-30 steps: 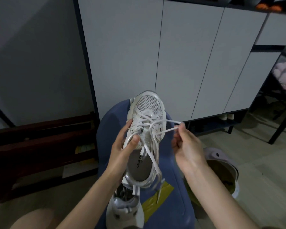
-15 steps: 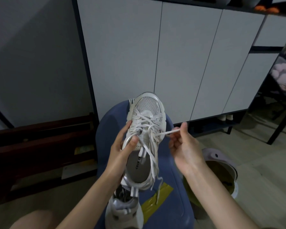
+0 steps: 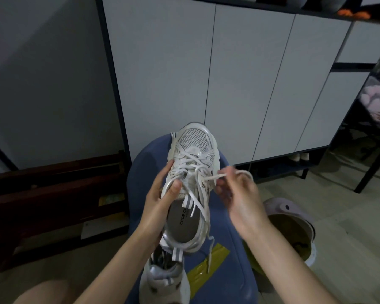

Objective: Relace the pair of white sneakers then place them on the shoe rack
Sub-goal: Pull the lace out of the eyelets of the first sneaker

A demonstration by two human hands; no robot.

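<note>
A white sneaker (image 3: 194,145) is held up above a blue stool, toe pointing away from me. My left hand (image 3: 160,198) grips its left side by the collar, thumb pressed on the upper. My right hand (image 3: 237,194) pinches a white lace (image 3: 215,177) that runs from the eyelets on the shoe's right side; the fingers are blurred. More loose lace dangles down past the heel. The second white sneaker (image 3: 165,279) lies on the stool below, partly hidden by the first.
The blue stool (image 3: 228,260) carries a strip of yellow tape (image 3: 208,266). White cabinet doors (image 3: 228,73) stand behind, with a low open shelf (image 3: 294,163) holding shoes beneath. A lidded bin (image 3: 292,229) sits right, dark wooden furniture (image 3: 53,194) left, a black table leg (image 3: 373,165) far right.
My right hand has drawn back toward the shoe with the lace, the loop shortening. The sneaker and my left hand have stayed nearly still.
</note>
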